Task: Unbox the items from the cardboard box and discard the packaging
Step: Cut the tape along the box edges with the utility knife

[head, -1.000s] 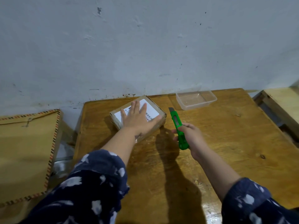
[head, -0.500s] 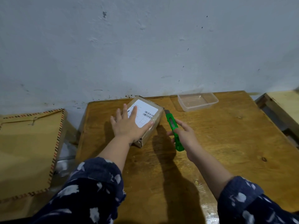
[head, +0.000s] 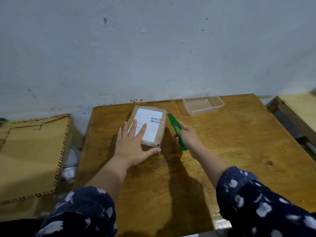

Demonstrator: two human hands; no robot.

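4 fingers point(head: 136, 129) atop cardboard box point(head: 159, 134)

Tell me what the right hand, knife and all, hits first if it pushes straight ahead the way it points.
Probably nothing on the table: the right hand aims the green utility knife up past the cardboard box, left of the clear plastic container, toward the wall. Depth is unclear.

Label carrier: a white shipping label point(head: 149, 123) is fixed to the top of the cardboard box point(head: 148, 127).
Barcodes: two barcodes are printed at the label's right edge; no digits can be read.
Printed lines: small text is seen at the label's left, too blurred to be read.
Other surfaces: no legible text is found.
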